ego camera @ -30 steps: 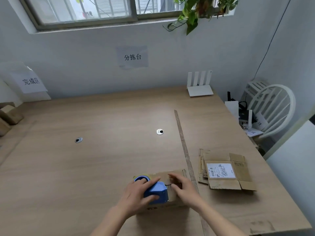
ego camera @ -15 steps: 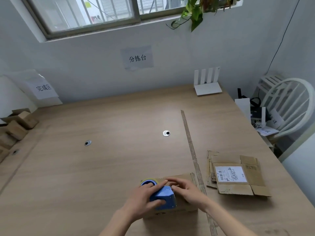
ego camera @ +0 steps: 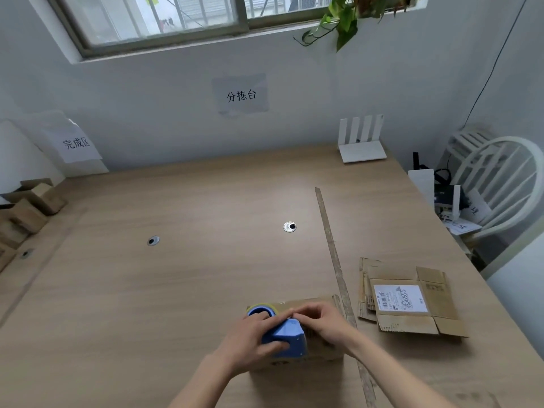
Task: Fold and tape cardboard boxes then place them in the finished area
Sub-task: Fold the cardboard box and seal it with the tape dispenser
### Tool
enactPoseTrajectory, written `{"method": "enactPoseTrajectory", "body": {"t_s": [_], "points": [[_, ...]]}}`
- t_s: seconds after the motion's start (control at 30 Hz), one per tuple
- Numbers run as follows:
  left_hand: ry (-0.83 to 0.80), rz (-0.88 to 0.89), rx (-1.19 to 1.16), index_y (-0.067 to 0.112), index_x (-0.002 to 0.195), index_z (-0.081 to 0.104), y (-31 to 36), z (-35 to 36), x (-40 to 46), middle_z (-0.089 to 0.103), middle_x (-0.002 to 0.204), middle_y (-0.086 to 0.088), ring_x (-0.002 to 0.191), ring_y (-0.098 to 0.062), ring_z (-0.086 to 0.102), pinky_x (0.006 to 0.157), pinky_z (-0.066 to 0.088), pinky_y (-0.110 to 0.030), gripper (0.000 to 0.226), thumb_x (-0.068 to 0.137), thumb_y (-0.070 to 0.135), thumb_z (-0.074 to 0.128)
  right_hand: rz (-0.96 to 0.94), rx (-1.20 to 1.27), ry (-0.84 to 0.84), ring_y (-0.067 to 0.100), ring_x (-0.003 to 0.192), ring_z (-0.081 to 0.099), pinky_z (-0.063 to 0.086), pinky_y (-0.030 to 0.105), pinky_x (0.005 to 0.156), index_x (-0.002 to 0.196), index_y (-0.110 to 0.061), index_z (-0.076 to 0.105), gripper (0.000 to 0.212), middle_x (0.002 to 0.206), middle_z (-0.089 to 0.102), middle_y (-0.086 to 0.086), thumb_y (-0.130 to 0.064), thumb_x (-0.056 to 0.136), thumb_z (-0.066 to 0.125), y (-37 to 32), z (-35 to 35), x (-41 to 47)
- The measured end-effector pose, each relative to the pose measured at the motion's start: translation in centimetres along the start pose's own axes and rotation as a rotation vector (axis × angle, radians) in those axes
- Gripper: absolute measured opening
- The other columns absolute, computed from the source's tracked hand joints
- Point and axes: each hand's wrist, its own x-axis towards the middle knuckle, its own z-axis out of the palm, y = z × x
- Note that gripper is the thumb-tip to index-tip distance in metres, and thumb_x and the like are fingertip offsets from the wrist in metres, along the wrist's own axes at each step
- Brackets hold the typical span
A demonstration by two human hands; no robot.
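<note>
My left hand [ego camera: 253,338] grips the blue tape dispenser [ego camera: 284,337] on the box [ego camera: 312,353] at the worktop's [ego camera: 206,290] near edge — right hand [ego camera: 322,322] has slid in beside it, fingers curled pressing the lid, so taping's begun, approx.

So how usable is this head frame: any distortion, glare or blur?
Head view: wide-angle bowing bends the window frame and table edges; even daylight, soft shadows, no glare; wall signs readable; the left hand on the blue tape dispenser looks slightly soft.
</note>
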Motion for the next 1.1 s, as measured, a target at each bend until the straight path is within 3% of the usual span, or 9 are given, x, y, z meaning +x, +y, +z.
{"method": "enactPoseTrajectory", "body": {"t_s": [0.23, 0.43, 0.57, 0.67, 0.83, 0.9, 0.97, 1.1], "points": [[0.001, -0.016, 0.027, 0.063, 0.149, 0.018, 0.3, -0.3, -0.2, 0.050, 0.101, 0.009, 0.097, -0.009, 0.047, 0.085, 0.043, -0.031, 0.065, 0.091, 0.063, 0.047, -0.008, -0.105, 0.086, 0.012, 0.093, 0.071, 0.058, 0.025, 0.082, 0.100, -0.018, 0.076, 0.016, 0.096, 0.077, -0.003, -0.031, 0.095, 0.069, 0.4, -0.2, -0.2], [-0.035, -0.005, 0.049, 0.067, 0.147, 0.008, 0.2, -0.5, 0.3, 0.059, 0.117, 0.012, 0.101, -0.012, 0.053, 0.070, 0.037, -0.027, 0.068, 0.091, 0.064, 0.045, -0.005, -0.243, 0.282, 0.001, 0.083, 0.068, 0.055, 0.021, 0.078, 0.089, -0.026, 0.075, 0.006, 0.086, 0.075, -0.009, -0.031, 0.092, 0.072, 1.7, -0.7, -1.6], [-0.070, -0.006, 0.028, 0.068, 0.146, 0.008, 0.8, -0.8, 1.5, 0.059, 0.132, 0.015, 0.112, -0.015, 0.056, 0.082, 0.045, -0.031, 0.064, 0.093, 0.066, 0.044, 0.101, -0.152, 0.433, 0.001, 0.082, 0.069, 0.053, 0.018, 0.072, 0.090, -0.026, 0.074, 0.006, 0.085, 0.075, -0.010, -0.030, 0.093, 0.071, 2.8, -1.7, -2.6], [-0.088, -0.022, 0.045, 0.065, 0.149, 0.009, 1.0, -1.1, 2.1, 0.062, 0.130, 0.011, 0.113, -0.018, 0.058, 0.087, 0.046, -0.033, 0.063, 0.095, 0.068, 0.042, 0.174, 0.014, 0.568, 0.010, 0.091, 0.071, 0.056, 0.023, 0.077, 0.096, -0.021, 0.070, 0.007, 0.089, 0.076, -0.005, -0.026, 0.097, 0.066, 3.0, -3.1, -3.1], [-0.126, -0.032, 0.088, 0.060, 0.152, 0.010, 1.8, -1.3, 3.2, 0.065, 0.126, 0.006, 0.107, -0.021, 0.060, 0.081, 0.043, -0.032, 0.065, 0.095, 0.071, 0.039, 0.259, 0.139, 0.602, 0.019, 0.090, 0.074, 0.061, 0.038, 0.089, 0.099, -0.007, 0.069, 0.009, 0.093, 0.075, 0.009, -0.015, 0.098, 0.064, 3.2, -5.0, -3.2], [-0.139, -0.021, 0.125, 0.059, 0.152, 0.008, 2.3, -1.3, 3.9, 0.066, 0.121, 0.003, 0.104, -0.021, 0.061, 0.074, 0.041, -0.032, 0.066, 0.094, 0.073, 0.036, 0.298, 0.179, 0.640, 0.018, 0.085, 0.075, 0.062, 0.039, 0.087, 0.099, -0.007, 0.069, 0.009, 0.090, 0.075, 0.009, -0.014, 0.098, 0.064, 2.9, -5.1, -3.2], [-0.136, -0.024, 0.140, 0.059, 0.152, 0.008, 2.4, -1.1, 4.3, 0.067, 0.119, 0.003, 0.104, -0.022, 0.061, 0.071, 0.038, -0.031, 0.067, 0.093, 0.074, 0.035, 0.308, 0.061, 0.654, 0.014, 0.081, 0.074, 0.061, 0.037, 0.087, 0.095, -0.013, 0.070, 0.008, 0.084, 0.075, 0.003, -0.019, 0.097, 0.065, 2.8, -5.4, -3.2], [-0.122, -0.014, 0.195, 0.056, 0.154, 0.008, 2.6, -0.4, 4.4, 0.066, 0.125, 0.004, 0.106, -0.023, 0.062, 0.077, 0.043, -0.034, 0.069, 0.093, 0.075, 0.035, 0.356, -0.025, 0.641, 0.012, 0.072, 0.074, 0.062, 0.035, 0.083, 0.087, -0.016, 0.070, 0.010, 0.084, 0.075, 0.000, -0.018, 0.095, 0.065, 3.0, -5.7, -3.3]]}}
